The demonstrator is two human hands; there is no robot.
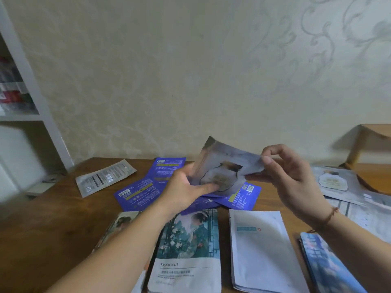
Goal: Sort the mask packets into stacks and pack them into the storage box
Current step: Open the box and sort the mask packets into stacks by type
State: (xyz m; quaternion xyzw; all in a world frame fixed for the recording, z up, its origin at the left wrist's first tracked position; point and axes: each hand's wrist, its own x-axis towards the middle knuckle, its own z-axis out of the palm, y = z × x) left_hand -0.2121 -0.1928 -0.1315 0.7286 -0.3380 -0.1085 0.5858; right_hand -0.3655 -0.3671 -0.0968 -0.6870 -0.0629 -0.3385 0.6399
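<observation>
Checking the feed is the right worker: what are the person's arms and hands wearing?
Both forearms are bare, no sleeves in view, and no gloves on the left hand or right hand. The right wrist carries a thin brown braided bracelet. No rings or watch show.

A grey mask packet with a jar picture [222, 168] is held up over the middle of the brown wooden table [53, 225], between the left hand [186, 187] and the right hand [289, 172]. Beneath it lie scattered purple packets [137, 193]. A silver packet [104, 177] lies to their left, near the wall. Nearer the person sit a packet picturing a woman [188, 250] and, right of it, a white packet stack [262, 250]. Further right lies a blue packet stack [325, 265]; behind it, more grey packets [338, 182].
</observation>
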